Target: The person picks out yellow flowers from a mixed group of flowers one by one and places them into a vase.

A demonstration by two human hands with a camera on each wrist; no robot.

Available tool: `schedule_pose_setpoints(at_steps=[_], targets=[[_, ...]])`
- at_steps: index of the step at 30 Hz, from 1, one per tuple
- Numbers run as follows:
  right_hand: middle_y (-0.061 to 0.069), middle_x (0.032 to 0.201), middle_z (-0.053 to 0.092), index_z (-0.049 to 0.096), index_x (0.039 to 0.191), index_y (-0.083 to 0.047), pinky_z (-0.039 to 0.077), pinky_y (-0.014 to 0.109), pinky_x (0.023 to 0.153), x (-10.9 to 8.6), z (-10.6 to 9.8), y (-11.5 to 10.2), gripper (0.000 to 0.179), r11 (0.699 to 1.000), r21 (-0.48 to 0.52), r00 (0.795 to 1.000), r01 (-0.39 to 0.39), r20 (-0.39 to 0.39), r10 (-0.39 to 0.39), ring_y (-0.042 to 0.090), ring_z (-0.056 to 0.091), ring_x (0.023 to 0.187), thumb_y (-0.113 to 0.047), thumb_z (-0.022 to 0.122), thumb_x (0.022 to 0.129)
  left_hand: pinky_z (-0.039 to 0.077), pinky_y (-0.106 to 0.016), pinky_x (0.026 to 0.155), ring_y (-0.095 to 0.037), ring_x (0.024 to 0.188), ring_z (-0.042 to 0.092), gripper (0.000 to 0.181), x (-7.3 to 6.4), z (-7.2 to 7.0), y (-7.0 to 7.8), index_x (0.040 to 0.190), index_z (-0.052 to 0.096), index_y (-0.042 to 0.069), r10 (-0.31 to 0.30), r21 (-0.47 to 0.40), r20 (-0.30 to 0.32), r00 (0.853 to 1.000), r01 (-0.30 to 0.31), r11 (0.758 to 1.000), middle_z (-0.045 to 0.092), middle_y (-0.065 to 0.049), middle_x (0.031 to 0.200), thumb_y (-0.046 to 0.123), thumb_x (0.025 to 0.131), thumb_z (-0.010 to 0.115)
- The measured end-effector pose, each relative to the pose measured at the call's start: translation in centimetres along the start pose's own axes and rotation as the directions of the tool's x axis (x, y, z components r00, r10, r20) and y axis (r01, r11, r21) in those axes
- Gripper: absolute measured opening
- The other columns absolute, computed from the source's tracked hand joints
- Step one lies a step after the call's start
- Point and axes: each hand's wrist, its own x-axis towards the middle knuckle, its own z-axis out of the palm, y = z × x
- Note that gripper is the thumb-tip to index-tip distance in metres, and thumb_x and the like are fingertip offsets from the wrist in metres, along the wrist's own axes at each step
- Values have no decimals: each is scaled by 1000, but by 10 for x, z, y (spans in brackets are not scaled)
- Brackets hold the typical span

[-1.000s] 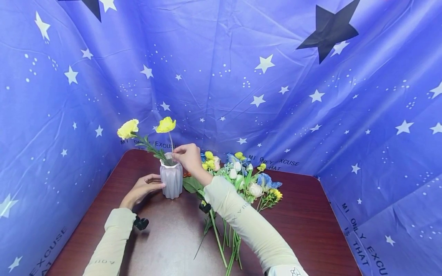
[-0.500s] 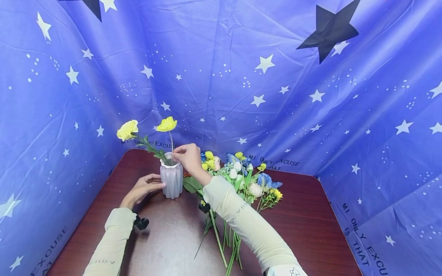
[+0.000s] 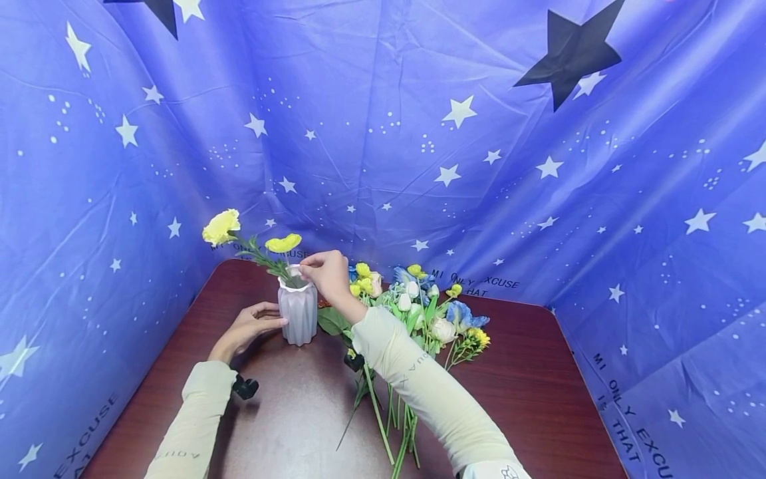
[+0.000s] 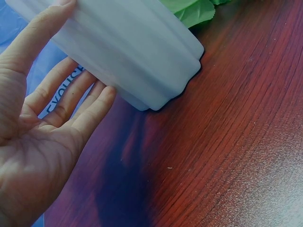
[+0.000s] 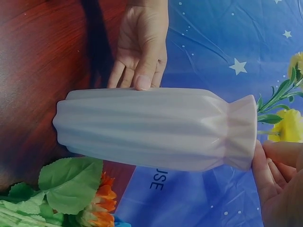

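Note:
A pale lilac fluted vase (image 3: 298, 313) stands upright on the table. My left hand (image 3: 254, 324) touches its left side with the thumb and relaxed fingertips; the left wrist view shows the fingers (image 4: 94, 111) fairly straight along the wall. At the mouth, my right hand (image 3: 328, 271) pinches the thin stem of a yellow poppy-like flower (image 3: 284, 243), whose bloom sits just above the rim (image 5: 253, 127). The fingertips largely hide the stem and lie right at the rim. A pale yellow carnation-like flower (image 3: 221, 226) with green leaves leans left out of the vase.
To the right lies a heap of flowers with white tulips (image 3: 404, 302), blue blooms (image 3: 459, 313) and a yellow flower (image 3: 477, 338). Their long green stems (image 3: 407, 432) reach toward the near edge of the dark red table (image 3: 514, 399). Starry blue curtains (image 3: 383, 133) surround it.
The yellow poppy-like flower has sunk lower toward the vase mouth and tilted, with less stem showing. The right hand stays at the rim; the left hand and vase have not visibly moved.

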Motion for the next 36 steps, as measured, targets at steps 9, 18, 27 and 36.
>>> schedule_pose_setpoints(at_steps=[9,18,27,36], targets=[[15,81,78,80,90,0,58,16,58,-2,-4,1,5,1000,20,1000,1,22,-1,18,74,65,-4,78,88,58,-26,92,-1,97,68,54,-1,3,0,134,51,-12,2,5,1,1000,-2,1000,71,0,110,10,91,76],[22,85,76,78,93,6,64,28,66,0,-16,5,7,985,172,995,-3,98,-14,35,76,76,1,76,88,59,-26,91,-2,96,68,53,0,4,-1,131,54,-11,-4,-2,-9,1000,3,1000,71,2,109,11,90,78],[24,86,76,78,95,7,64,26,65,-1,-47,0,11,989,148,991,26,130,-46,27,76,70,0,78,87,59,-27,93,-2,96,68,55,2,1,-3,132,52,-11,-9,-7,-2,1000,9,1000,71,4,107,11,90,78],[19,85,77,78,95,4,64,29,66,-12,-78,2,11,998,64,984,10,177,-22,17,74,65,-5,79,88,59,-25,90,-3,94,69,51,1,1,-1,131,54,-10,-1,-26,7,1000,2,1000,71,8,100,9,90,78]])
